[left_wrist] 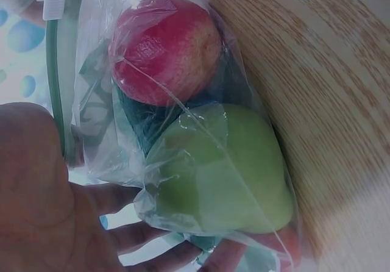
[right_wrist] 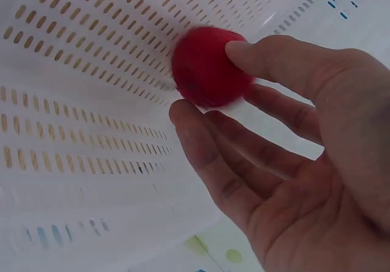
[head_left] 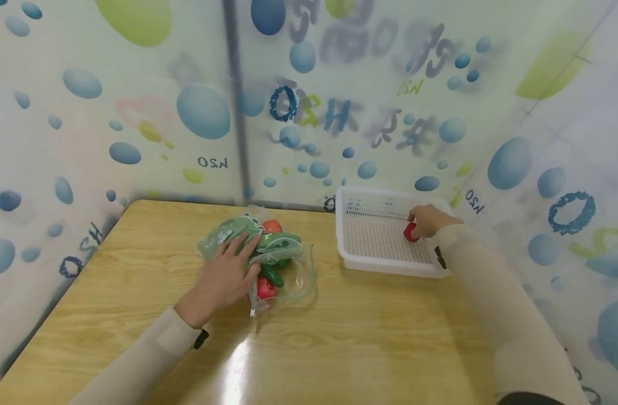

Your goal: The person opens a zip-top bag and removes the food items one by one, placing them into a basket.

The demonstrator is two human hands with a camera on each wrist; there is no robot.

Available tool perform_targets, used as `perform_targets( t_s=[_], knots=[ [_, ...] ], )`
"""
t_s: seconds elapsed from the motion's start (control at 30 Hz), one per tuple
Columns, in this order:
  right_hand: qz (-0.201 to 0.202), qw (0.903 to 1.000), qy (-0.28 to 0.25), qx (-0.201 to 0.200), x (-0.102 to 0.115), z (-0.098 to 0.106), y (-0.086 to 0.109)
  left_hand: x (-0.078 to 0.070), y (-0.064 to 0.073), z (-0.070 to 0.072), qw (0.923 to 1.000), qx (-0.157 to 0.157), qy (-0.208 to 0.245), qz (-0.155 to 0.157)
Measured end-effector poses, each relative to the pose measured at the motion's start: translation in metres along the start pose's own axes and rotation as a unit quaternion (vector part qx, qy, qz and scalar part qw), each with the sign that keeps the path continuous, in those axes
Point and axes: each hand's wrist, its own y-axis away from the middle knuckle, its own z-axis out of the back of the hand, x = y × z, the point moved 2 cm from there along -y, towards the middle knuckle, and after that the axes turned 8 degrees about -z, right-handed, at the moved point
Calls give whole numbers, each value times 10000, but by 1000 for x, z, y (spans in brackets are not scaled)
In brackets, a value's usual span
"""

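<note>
Inside the white plastic basket [head_left: 390, 266], my right hand [head_left: 429, 220] holds a red round fruit [right_wrist: 206, 68] between thumb and fingers. The fruit is low over the perforated floor; whether it touches the floor I cannot tell. On the left, my left hand [head_left: 223, 278] rests with spread fingers on a clear zip bag [head_left: 301, 284]. Through its plastic show a dark green cucumber-like piece [head_left: 272, 275], an orange-red piece [head_left: 272, 226] and a red fruit [head_left: 265, 288]. The left wrist view shows a pink-red fruit [left_wrist: 167, 49] and a pale green, blocky one [left_wrist: 219, 168] in the bag.
Bag and basket both lie on a wooden table [head_left: 339, 337], the basket near its back right. Patterned wall sheets [head_left: 309, 140] with blue and green spots stand close behind the table and along its sides. The bag has a green zip edge with a white slider [left_wrist: 55, 2].
</note>
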Motion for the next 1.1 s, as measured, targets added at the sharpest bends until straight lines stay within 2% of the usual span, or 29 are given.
perform_targets(
  t_s=[0.17,0.23,0.4,0.53,0.67,0.87,1.0,1.1],
  knots=[
    [196,9997,76,-108,3,2,9,-1,-1,0,10000,37,20,36],
    [405,9988,152,-243,-1,2,4,-1,-2,0,10000,51,27,59],
    [641,9964,145,-534,-1,2,4,0,-4,0,10000,48,-35,78],
    [689,9941,-158,-828,10,4,16,-1,-5,-1,9999,47,-51,93],
    [880,9875,-489,-1213,27,5,30,-2,-7,-3,9999,40,-91,93],
    [1551,9674,-727,-1865,65,2,61,-2,-9,-6,9998,-43,-78,166],
    [2109,9468,-822,-2290,90,-4,84,-2,-10,-7,9998,-72,-78,175],
    [2592,9261,-807,-2622,110,-11,99,-3,-11,-8,9998,-114,-98,150]
  ],
)
